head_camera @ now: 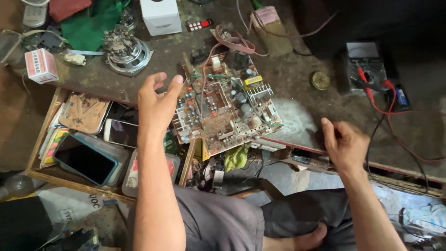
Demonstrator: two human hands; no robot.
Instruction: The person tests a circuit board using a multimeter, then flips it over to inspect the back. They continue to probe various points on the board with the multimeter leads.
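Hands sit apart at mid-frame, the left hand (158,100) open and touching the left edge of the circuit board (225,104) at centre, the right hand (344,145) curled at the workbench (297,74) edge by dark leads, so repositioning seems underway, needing a firmer grasp.

I see bare desk (297,76) at two o'clock of the circuit board (225,104), open for a hand. My left hand (158,102) crowds the board's nine o'clock edge. A speaker (127,51) blocks eleven o'clock; red leads (388,100) and a meter (367,65) bar three o'clock.
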